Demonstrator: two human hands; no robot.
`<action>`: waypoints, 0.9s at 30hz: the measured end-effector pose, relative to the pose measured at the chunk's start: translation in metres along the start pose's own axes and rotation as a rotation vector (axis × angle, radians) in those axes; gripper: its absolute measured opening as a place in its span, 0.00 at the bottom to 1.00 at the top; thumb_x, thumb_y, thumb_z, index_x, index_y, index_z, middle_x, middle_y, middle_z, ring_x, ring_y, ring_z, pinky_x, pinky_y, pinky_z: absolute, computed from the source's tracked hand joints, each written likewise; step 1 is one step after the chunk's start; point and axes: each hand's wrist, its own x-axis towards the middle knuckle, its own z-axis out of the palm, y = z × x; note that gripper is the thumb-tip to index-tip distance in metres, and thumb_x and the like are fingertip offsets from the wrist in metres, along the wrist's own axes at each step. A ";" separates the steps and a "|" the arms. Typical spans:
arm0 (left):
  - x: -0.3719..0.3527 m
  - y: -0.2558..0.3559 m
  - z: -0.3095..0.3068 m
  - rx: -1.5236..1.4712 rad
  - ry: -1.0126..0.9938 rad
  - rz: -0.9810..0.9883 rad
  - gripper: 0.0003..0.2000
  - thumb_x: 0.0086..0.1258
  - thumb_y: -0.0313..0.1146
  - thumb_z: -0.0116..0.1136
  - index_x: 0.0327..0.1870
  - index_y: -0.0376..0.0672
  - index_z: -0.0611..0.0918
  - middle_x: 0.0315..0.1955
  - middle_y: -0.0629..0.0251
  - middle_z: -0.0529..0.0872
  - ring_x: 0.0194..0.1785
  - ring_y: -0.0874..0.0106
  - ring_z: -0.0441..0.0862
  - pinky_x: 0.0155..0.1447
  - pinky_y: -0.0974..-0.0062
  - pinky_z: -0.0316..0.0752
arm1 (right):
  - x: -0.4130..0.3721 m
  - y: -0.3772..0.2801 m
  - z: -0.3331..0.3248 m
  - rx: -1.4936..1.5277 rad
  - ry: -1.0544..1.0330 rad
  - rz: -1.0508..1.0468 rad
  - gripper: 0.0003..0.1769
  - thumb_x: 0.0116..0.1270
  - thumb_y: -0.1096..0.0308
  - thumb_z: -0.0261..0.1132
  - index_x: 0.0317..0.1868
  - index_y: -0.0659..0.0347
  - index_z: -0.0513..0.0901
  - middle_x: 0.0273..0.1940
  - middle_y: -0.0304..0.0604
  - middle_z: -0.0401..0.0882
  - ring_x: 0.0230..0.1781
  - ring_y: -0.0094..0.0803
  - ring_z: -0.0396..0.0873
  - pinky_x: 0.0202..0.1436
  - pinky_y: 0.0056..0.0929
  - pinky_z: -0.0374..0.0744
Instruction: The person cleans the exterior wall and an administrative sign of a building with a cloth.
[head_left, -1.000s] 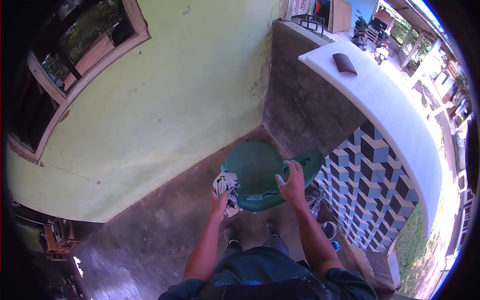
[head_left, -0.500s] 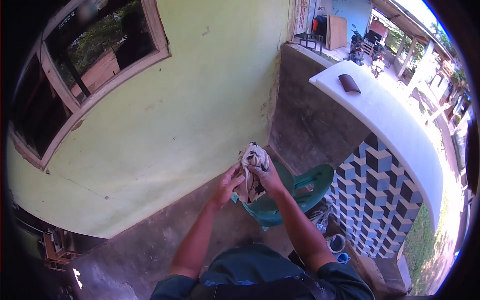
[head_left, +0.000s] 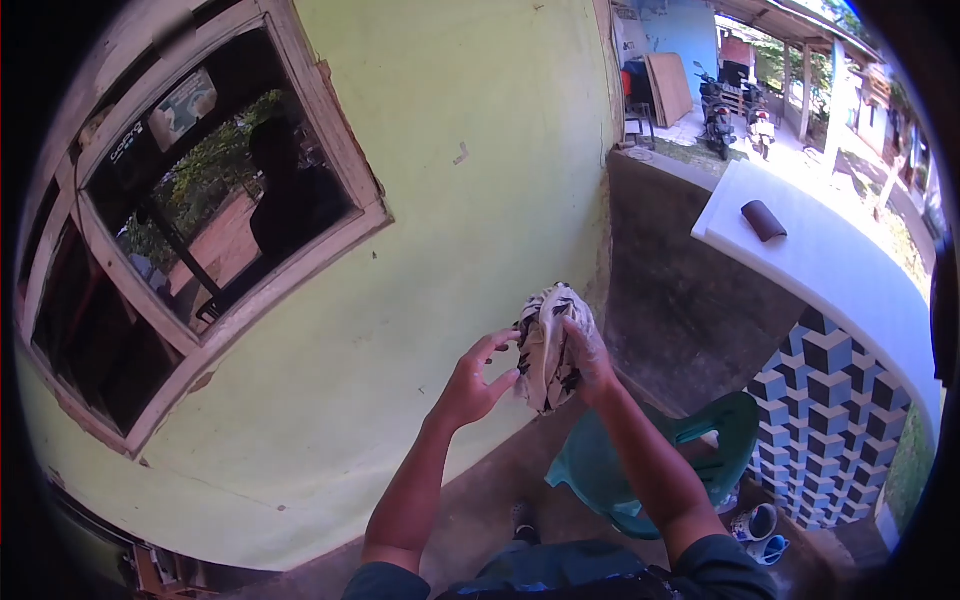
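Observation:
A bunched cream cloth (head_left: 545,350) with dark markings is held up in front of the green wall. My right hand (head_left: 590,360) grips its right side, thumb over the front, with pale smears on the fingers. On the other side, my left hand (head_left: 480,380) has thumb and fingers spread, fingertips right at the cloth's left edge. Below my right forearm is a green plastic chair (head_left: 590,465), partly covered by that arm.
A framed window (head_left: 225,190) is set in the light green wall (head_left: 460,220) on the left. To the right, a white-topped counter (head_left: 830,260) with a patterned tile front carries a brown curved piece (head_left: 763,221). Containers (head_left: 755,523) stand on the floor near the chair.
My left hand has loosened from the cloth and its fingers have spread. The view has turned left, so the cloth and chair appear farther right, and more of the window shows.

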 end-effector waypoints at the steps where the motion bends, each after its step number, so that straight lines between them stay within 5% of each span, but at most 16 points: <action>1: 0.007 -0.011 -0.020 0.169 0.039 0.109 0.30 0.69 0.31 0.70 0.73 0.48 0.77 0.70 0.58 0.81 0.70 0.58 0.79 0.72 0.56 0.74 | 0.021 0.010 0.007 0.025 0.003 -0.044 0.40 0.74 0.51 0.72 0.78 0.55 0.66 0.67 0.45 0.79 0.64 0.37 0.81 0.70 0.40 0.80; 4: 0.021 -0.034 -0.082 0.521 0.099 0.146 0.29 0.68 0.33 0.70 0.72 0.51 0.78 0.75 0.59 0.75 0.79 0.56 0.69 0.81 0.53 0.60 | 0.076 0.037 0.033 -0.186 0.156 -0.192 0.42 0.73 0.51 0.72 0.80 0.55 0.64 0.69 0.46 0.77 0.66 0.36 0.78 0.73 0.39 0.76; 13: 0.084 -0.049 -0.233 1.007 0.424 0.298 0.29 0.64 0.30 0.69 0.69 0.51 0.79 0.78 0.62 0.70 0.84 0.59 0.62 0.81 0.49 0.54 | 0.188 0.050 0.135 -0.629 0.126 -0.636 0.46 0.71 0.74 0.73 0.82 0.59 0.55 0.73 0.59 0.72 0.75 0.49 0.73 0.78 0.42 0.71; 16: 0.103 -0.055 -0.259 1.184 0.489 0.362 0.29 0.62 0.31 0.70 0.67 0.49 0.80 0.79 0.63 0.70 0.84 0.60 0.62 0.79 0.48 0.55 | 0.237 0.037 0.162 -0.859 0.226 -0.853 0.42 0.74 0.71 0.71 0.81 0.61 0.58 0.71 0.57 0.74 0.71 0.46 0.77 0.75 0.39 0.73; 22: 0.121 -0.078 -0.261 1.200 0.474 0.439 0.28 0.61 0.40 0.71 0.64 0.48 0.81 0.78 0.62 0.72 0.84 0.64 0.63 0.76 0.50 0.59 | 0.300 0.030 0.176 -1.011 0.336 -1.033 0.42 0.71 0.68 0.73 0.79 0.65 0.61 0.73 0.63 0.67 0.73 0.59 0.69 0.78 0.48 0.68; 27: 0.120 -0.083 -0.258 1.346 0.371 0.440 0.36 0.62 0.48 0.71 0.75 0.55 0.77 0.82 0.65 0.69 0.85 0.64 0.61 0.76 0.50 0.59 | 0.314 0.087 0.162 -1.219 0.359 -1.172 0.46 0.59 0.64 0.78 0.77 0.59 0.67 0.71 0.63 0.67 0.69 0.67 0.65 0.75 0.59 0.66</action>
